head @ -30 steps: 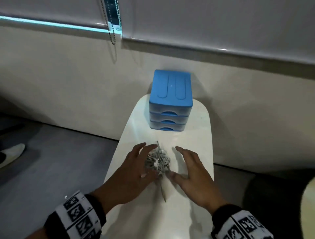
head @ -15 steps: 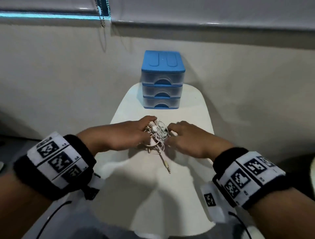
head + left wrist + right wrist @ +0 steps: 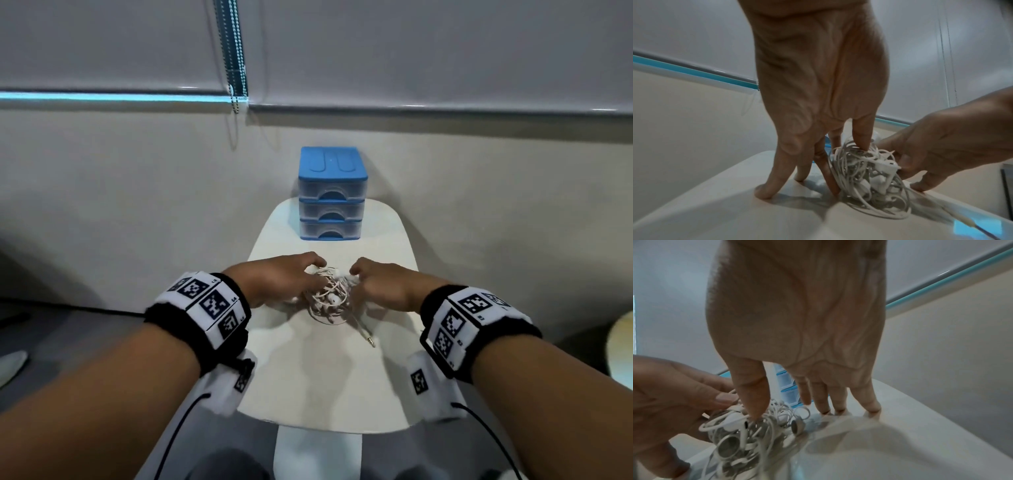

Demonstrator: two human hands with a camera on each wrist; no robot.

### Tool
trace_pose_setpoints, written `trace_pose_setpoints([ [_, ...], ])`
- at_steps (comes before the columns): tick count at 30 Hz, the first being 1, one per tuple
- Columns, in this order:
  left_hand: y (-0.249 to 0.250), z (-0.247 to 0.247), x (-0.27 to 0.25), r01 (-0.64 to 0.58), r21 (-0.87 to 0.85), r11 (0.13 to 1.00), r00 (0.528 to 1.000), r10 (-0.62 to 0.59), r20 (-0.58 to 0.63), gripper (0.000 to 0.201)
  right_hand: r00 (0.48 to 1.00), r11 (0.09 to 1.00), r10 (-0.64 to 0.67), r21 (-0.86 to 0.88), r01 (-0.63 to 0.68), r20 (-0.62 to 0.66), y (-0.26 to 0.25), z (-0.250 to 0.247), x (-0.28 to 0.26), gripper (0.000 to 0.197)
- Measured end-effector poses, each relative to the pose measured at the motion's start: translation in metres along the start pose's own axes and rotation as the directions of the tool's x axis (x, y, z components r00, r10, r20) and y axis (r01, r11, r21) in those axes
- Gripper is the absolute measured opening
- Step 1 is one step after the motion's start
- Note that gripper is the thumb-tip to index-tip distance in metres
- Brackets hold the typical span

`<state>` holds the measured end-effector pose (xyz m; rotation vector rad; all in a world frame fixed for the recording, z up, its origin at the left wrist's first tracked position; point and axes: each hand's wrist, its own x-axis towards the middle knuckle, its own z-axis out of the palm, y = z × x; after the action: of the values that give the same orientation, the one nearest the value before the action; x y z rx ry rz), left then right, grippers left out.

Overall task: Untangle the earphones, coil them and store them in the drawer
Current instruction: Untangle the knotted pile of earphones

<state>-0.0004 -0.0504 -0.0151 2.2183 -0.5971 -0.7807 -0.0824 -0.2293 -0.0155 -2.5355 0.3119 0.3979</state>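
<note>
Tangled white earphones [image 3: 330,296] — thin rubbery cords, glossy buds — lay mid-table [image 3: 329,383], before the blue-lidded translucent drawer unit [image 3: 331,195]. My left hand [image 3: 277,279] and right hand [image 3: 380,286] each pinched strands; farther fingertips rested on the smooth tabletop. The jack's [image 3: 370,341] far end blurred.

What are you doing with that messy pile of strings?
Those are tangled white earphones, lying in a knotted clump on a small white table. The left hand and the right hand sit on either side of the clump, fingers poking into the cords to pick the knot apart. Nothing is untangled yet. The plug end trails loose toward the person. Behind stands a blue drawer box with all three drawers closed.
</note>
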Motion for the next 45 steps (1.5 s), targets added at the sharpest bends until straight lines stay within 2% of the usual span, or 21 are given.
trace_pose_setpoints([
  [1,-0.001,-0.001,0.001,-0.005,0.027,1.0,1.0,0.005,-0.013,0.034,0.999,0.999,0.014,0.046,-0.012,-0.03,0.004,0.001,-0.001,0.063],
  [2,-0.001,-0.001,0.001,-0.012,0.055,0.998,1.0,0.013,-0.027,0.032,0.998,0.997,0.017,0.072,-0.013,-0.053,0.008,0.002,-0.003,0.059],
  [5,0.0,0.001,-0.001,-0.016,0.029,0.999,0.998,0.018,-0.053,0.026,0.997,0.996,-0.017,0.09,0.023,-0.073,0.019,0.005,-0.009,0.033],
  [7,0.002,0.003,-0.002,-0.03,0.054,0.998,0.998,0.033,-0.049,0.026,0.996,0.998,-0.056,0.002,0.057,-0.067,0.023,0.005,-0.014,0.023],
  [9,0.004,0.005,-0.002,-0.053,0.158,0.986,0.997,0.061,-0.044,0.03,0.993,0.991,-0.08,-0.11,0.071,-0.085,0.024,0.008,-0.016,0.014],
  [10,0.005,0.006,-0.001,-0.06,0.227,0.972,0.996,0.073,-0.05,0.032,0.989,0.988,-0.094,-0.136,0.079,-0.11,0.023,0.009,-0.016,0.012],
  [13,0.009,0.003,-0.003,-0.065,0.416,0.907,0.988,0.117,-0.1,0.033,0.979,0.993,-0.101,-0.071,0.089,-0.177,0.022,0.012,-0.014,0.018],
  [16,0.007,-0.003,-0.005,-0.044,0.418,0.907,0.984,0.112,-0.141,0.035,0.977,0.985,-0.132,-0.134,0.111,-0.165,0.02,0.011,-0.013,0.015],
  [18,0.005,-0.005,-0.007,-0.043,0.321,0.946,0.993,0.075,-0.087,0.038,0.978,0.974,-0.151,-0.188,0.123,-0.147,0.02,0.009,-0.013,0.007],
  [20,0.005,-0.004,-0.009,-0.044,0.225,0.973,0.997,0.057,-0.054,0.039,0.983,0.974,-0.134,-0.198,0.107,-0.125,0.02,0.008,-0.012,0.009],
  [22,0.008,-0.002,-0.009,-0.003,0.199,0.98,0.998,0.014,-0.054,0.036,0.988,0.98,-0.1,-0.183,0.078,-0.115,0.019,0.007,-0.011,0.01],
  [25,0.011,-0.001,-0.009,0.043,0.242,0.969,0.997,-0.056,0.047,0.034,0.993,0.987,-0.062,-0.152,0.046,-0.098,0.016,0.004,-0.013,0.014],
  [27,0.009,-0.002,-0.01,-0.04,0.309,0.95,0.99,-0.004,0.142,0.039,0.997,0.991,-0.034,-0.132,0.024,-0.075,0.013,0.001,-0.015,0.01],
  [28,0.008,-0.001,-0.009,-0.088,0.358,0.929,0.988,0.035,0.153,0.044,0.998,0.993,-0.026,-0.12,0.018,-0.066,0.012,0.0,-0.016,0.009],
  [30,0.008,0.001,-0.007,-0.126,0.455,0.881,0.992,0.111,0.06,0.045,0.999,0.992,-0.02,-0.122,0.015,-0.043,0.01,0.001,-0.017,0.011],
  [32,0.011,0.003,-0.005,-0.108,0.49,0.865,0.988,0.149,-0.045,0.035,1.0,0.987,-0.021,-0.157,0.018,-0.018,0.009,0.001,-0.016,0.009],
  [35,0.014,0.006,0.002,-0.047,0.368,0.929,0.996,0.072,-0.055,0.046,0.999,0.986,-0.03,-0.166,0.027,-0.015,0.01,0.0,-0.017,0.005],
  [38,0.016,0.009,0.006,-0.031,0.292,0.956,0.997,0.051,-0.063,0.047,0.998,0.984,-0.053,-0.174,0.048,-0.024,0.013,-0.002,-0.016,0.003],
  [42,0.015,0.012,0.013,0.001,0.277,0.961,0.985,0.047,-0.165,0.05,0.997,0.996,-0.054,-0.075,0.051,-0.047,0.016,-0.007,-0.012,0.005],
  [45,0.012,0.011,0.016,0.017,0.138,0.99,0.967,0.019,-0.253,0.05,0.998,0.996,-0.059,-0.068,0.059,-0.005,0.017,-0.008,-0.009,0.006],
])
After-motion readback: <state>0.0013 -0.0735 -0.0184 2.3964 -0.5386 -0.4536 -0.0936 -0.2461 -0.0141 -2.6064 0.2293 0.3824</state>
